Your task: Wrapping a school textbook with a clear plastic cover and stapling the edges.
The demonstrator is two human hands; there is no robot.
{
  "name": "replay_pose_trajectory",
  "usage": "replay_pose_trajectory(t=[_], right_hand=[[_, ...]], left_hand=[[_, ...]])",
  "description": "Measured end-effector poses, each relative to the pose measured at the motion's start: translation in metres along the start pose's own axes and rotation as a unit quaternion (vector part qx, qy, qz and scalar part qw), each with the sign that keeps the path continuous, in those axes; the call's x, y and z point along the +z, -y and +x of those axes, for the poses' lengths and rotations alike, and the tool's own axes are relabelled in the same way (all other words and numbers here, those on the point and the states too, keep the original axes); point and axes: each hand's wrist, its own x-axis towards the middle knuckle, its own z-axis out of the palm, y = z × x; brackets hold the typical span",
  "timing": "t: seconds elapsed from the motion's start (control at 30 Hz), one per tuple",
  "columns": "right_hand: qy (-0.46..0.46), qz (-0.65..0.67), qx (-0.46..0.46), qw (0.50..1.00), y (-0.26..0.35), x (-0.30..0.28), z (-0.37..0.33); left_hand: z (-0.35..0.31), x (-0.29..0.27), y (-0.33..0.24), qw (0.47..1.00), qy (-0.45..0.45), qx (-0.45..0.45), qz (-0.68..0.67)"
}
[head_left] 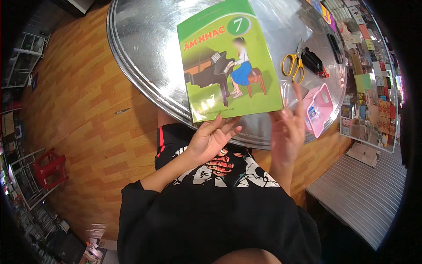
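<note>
A glossy green paper book (231,66) slants over the round silver metal table (143,53); the left hand (211,138), fingers curled, meets its lower edge, probably to steady it, whether pinching I cannot tell; the blurred right hand (288,134), fingers loosely spread, flanks its lower-right corner.

Book (228,66), one: green cover, illustrated with a seated figure at a piano; glossy; over the table's near side. Left hand (211,140): holds the book's lower edge, thumb tip over the border. Right hand (288,134): at the lower right corner, blurred; grip unclear. Table (147,57): round, shiny metal. Scissors (293,68): yellow handles, right of the book. Basket (324,108): pink, near the table's right rim. Stool (52,169): red, on wood floor (92,132), left.
</note>
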Motion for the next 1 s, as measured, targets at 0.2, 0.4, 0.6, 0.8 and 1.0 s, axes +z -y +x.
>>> replay_pose_trajectory(t=[0.2, 0.4, 0.6, 0.8, 1.0], right_hand=[[-0.077, -0.205, -0.057, 0.974, 0.005, -0.056, 0.006], [-0.080, -0.720, -0.069, 0.686, -0.033, -0.096, -0.007], [-0.101, -0.709, -0.049, 0.696, -0.031, -0.085, -0.002], [-0.007, -0.293, 0.121, 0.949, -0.015, -0.039, -0.025], [0.044, -0.181, 0.183, 0.965, -0.020, 0.004, -0.028]], left_hand=[[0.001, -0.001, -0.002, 0.998, -0.004, -0.017, -0.055], [0.005, -0.004, -0.001, 0.998, 0.019, -0.025, -0.054], [0.004, 0.000, -0.003, 0.999, -0.012, -0.013, -0.047], [0.005, -0.008, -0.001, 0.996, -0.003, -0.015, -0.088], [0.007, 0.000, -0.002, 0.999, -0.048, -0.001, 0.020]])
